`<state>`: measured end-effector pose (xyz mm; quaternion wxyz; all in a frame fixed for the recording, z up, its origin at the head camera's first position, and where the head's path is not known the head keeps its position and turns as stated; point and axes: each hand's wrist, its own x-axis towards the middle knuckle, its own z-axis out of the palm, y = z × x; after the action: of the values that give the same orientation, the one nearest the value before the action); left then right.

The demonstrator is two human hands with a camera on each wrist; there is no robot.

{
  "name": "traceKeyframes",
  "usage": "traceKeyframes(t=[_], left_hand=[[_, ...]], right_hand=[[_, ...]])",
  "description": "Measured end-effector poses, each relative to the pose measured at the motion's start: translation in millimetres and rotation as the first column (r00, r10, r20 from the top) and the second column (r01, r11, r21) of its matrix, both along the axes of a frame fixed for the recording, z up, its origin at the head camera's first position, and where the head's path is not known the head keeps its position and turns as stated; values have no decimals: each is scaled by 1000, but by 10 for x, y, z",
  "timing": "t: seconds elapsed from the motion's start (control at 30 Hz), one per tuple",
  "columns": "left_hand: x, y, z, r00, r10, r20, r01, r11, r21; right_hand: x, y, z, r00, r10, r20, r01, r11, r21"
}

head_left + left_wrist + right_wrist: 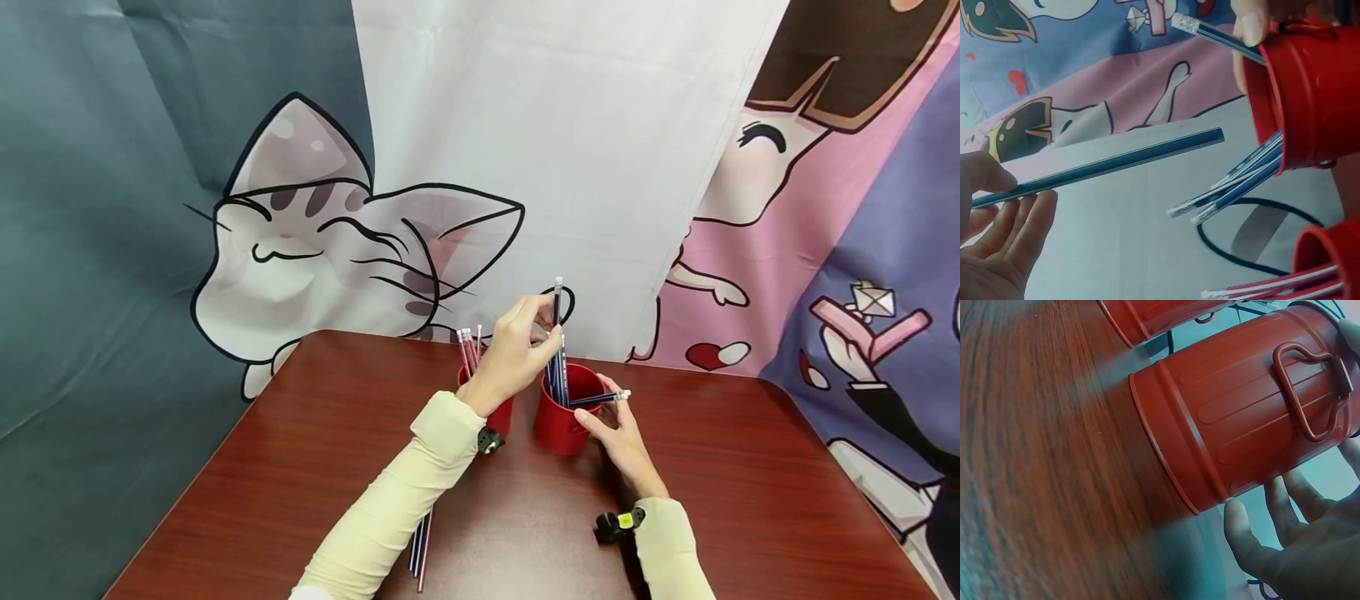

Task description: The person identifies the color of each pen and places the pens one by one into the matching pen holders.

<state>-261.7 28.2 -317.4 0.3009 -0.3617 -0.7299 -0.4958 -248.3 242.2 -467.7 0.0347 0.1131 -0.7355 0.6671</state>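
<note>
My left hand (513, 354) pinches a dark blue pencil (1116, 164) between thumb and fingers. In the head view this pencil stands upright, white eraser end up, over a red metal bucket (558, 432). My right hand (628, 446) grips that bucket from the right, thumb at the rim and fingers along the far side, as the right wrist view shows near its wire handle (1291, 394). Several blue pencils (1241, 181) lean together inside it. One more blue pencil (596, 400) tilts out over the rim toward my right hand, its eraser end outward.
A second red bucket (502, 419), holding several pink-red pencils (468, 350), stands to the left, partly behind my left forearm. Several loose pencils (422, 550) lie on the brown table (315, 483) beside that sleeve. A printed cloth (585, 150) hangs behind the table.
</note>
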Motion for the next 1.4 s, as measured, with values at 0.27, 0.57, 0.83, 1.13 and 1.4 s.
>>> traceKeyframes(t=[0.27, 0.57, 0.83, 1.13, 1.4], left_hand=[[-23, 49, -168, 999, -15, 29, 16, 999, -31], [-48, 93, -242, 999, -11, 45, 13, 999, -30], [-80, 95, -371, 997, 10, 74, -2, 994, -106], [-93, 116, -631, 994, 34, 100, -15, 982, -191], [-70, 105, -815, 989, 95, 115, -56, 950, -306]], right_hand=[[91, -63, 161, 1000, -13, 16, 13, 1000, -2], [-14, 14, -48, 1000, -7, 3, 7, 1000, -20], [27, -18, 14, 1000, -3, -2, 3, 1000, -21], [128, -103, 186, 1000, -17, 21, 18, 999, -39], [124, -105, 185, 1000, -20, 21, 20, 999, -34]])
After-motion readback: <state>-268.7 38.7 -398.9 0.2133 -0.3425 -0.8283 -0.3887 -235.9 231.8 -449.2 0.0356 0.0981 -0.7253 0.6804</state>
